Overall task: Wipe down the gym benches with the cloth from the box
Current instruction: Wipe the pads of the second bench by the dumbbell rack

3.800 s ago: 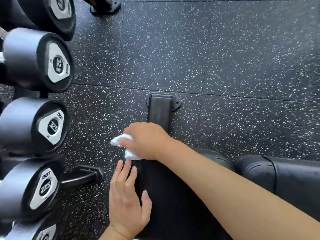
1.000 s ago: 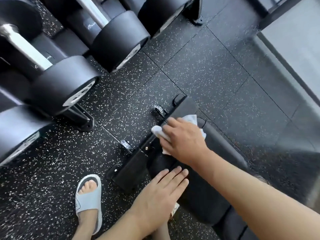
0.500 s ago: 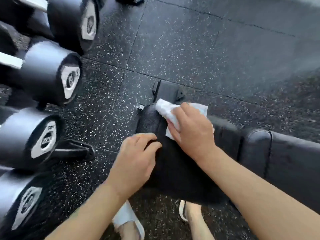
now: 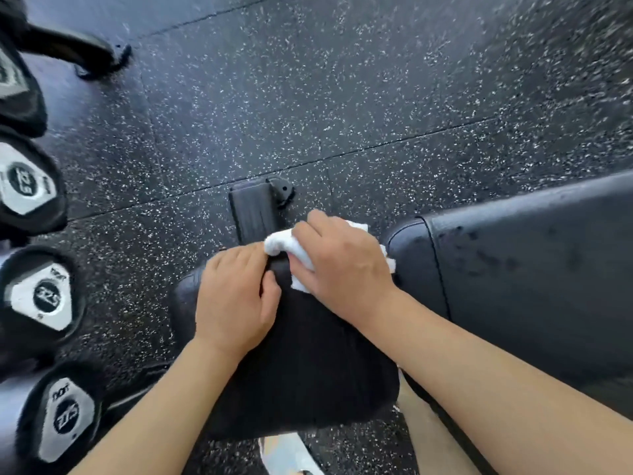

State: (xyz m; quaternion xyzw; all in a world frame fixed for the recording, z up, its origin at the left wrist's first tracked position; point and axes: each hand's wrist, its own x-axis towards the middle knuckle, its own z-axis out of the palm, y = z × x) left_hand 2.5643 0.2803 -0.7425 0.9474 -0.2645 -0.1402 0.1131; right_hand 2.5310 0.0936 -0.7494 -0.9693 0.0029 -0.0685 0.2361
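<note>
A black padded gym bench fills the lower middle: its seat pad (image 4: 301,378) lies under my hands and the longer back pad (image 4: 534,279) stretches off to the right. My right hand (image 4: 342,265) presses a crumpled white cloth (image 4: 284,243) against the far end of the seat pad. My left hand (image 4: 236,296) grips the seat pad's far left edge, its fingers curled over the rim, right beside the cloth. Most of the cloth is hidden under my right palm.
A rack of black dumbbells (image 4: 41,296) with silver end caps lines the left edge. The bench's black foot (image 4: 255,209) sticks out on the speckled rubber floor (image 4: 342,97) beyond my hands. A foot in a pale sandal (image 4: 287,454) shows below the seat.
The view has swung to look more straight down. My right hand and the cloth have slid right toward the gap between the pads. My left hand still grips the seat edge.
</note>
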